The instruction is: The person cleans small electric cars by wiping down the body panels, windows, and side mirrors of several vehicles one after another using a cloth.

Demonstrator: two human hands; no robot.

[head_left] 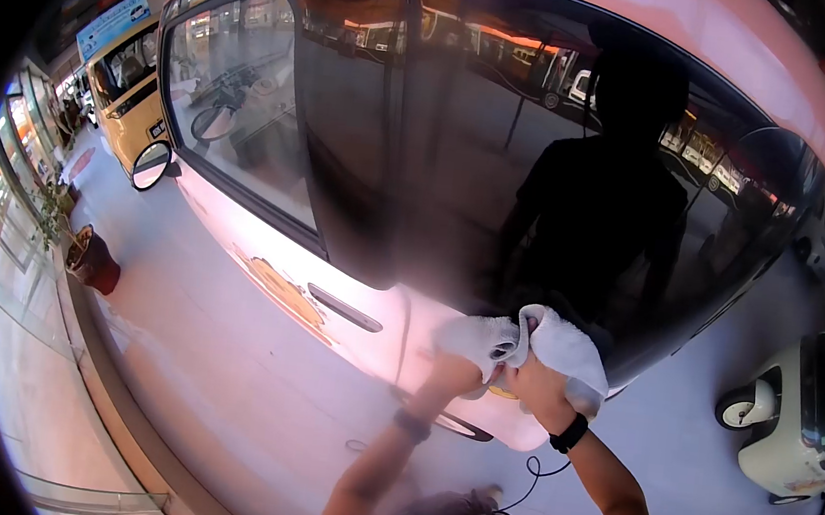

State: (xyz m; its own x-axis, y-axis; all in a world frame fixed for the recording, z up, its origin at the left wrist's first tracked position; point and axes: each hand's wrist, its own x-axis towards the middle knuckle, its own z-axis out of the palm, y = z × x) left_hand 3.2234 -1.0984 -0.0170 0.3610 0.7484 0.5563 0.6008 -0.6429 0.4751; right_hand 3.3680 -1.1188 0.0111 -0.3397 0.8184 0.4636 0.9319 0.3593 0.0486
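Observation:
A white cloth (566, 342), bunched and partly folded, is held in front of the pink vehicle (416, 323), just below its dark glass panel (453, 161). My left hand (459, 373) is closed on the cloth's left part, slightly blurred. On the right part, my right hand (538, 383) grips the same cloth, its fingers mostly hidden by the fabric. A black watch (569, 433) is on my right wrist. Whether the cloth touches the vehicle's body I cannot tell.
A side mirror (152, 166) sticks out from the vehicle at left. Farther left stand a potted plant (94, 259) and a yellow vehicle (128, 97). A pale small vehicle (787, 428) is at right. A thin black cable (535, 477) hangs near my right forearm.

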